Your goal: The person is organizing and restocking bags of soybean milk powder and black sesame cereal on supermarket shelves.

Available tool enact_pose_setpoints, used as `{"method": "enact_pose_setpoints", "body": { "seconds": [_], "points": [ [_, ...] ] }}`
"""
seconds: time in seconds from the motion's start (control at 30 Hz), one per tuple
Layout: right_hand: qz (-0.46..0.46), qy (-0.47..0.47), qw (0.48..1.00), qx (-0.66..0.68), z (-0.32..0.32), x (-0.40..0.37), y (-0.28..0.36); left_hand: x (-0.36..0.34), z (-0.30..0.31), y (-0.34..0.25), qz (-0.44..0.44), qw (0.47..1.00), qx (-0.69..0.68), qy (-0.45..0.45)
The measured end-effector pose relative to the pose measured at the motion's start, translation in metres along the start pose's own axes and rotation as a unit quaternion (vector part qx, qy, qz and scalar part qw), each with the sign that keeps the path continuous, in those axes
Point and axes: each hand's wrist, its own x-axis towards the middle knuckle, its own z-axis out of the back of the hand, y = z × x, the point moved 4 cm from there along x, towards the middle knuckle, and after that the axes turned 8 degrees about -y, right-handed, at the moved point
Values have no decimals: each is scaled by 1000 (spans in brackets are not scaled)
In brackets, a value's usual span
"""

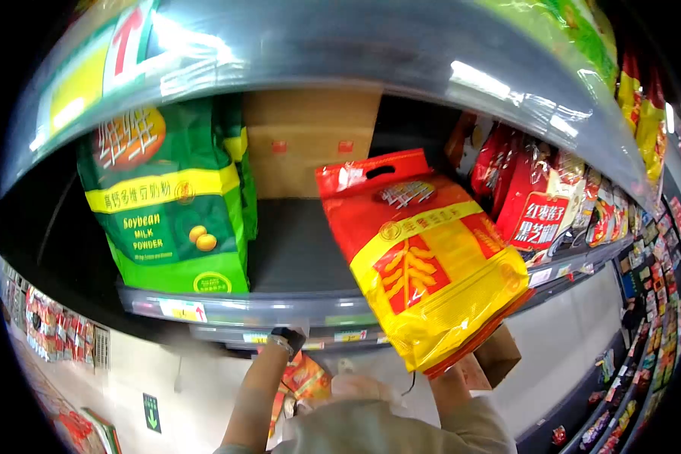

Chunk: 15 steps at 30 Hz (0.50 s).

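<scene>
A large red and yellow bag [431,268] with a cut-out handle at its top leans tilted over the shelf's front edge. My right hand [461,374] is at its lower end, supporting it from below; the bag covers most of the fingers. My left hand [295,338], with a dark band at the wrist, is down by the shelf's front edge, and its fingers cannot be made out. On the left of the shelf [295,246] stand green bags of soybean milk powder [166,204].
A cardboard box [310,144] stands at the back of the shelf. Red packets [533,204] line its right side. Overhead, the upper shelf's edge [340,53] hangs close. An open carton [498,356] and orange packets [308,376] are below. Stocked shelves [651,325] run along the right.
</scene>
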Motion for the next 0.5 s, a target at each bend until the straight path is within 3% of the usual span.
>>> {"method": "enact_pose_setpoints", "body": {
  "seconds": [0.5],
  "points": [
    [0, 63, 998, 9, -53, -7, 5, 9, -8, 3, 13, 999, 35, -10]
  ]
}}
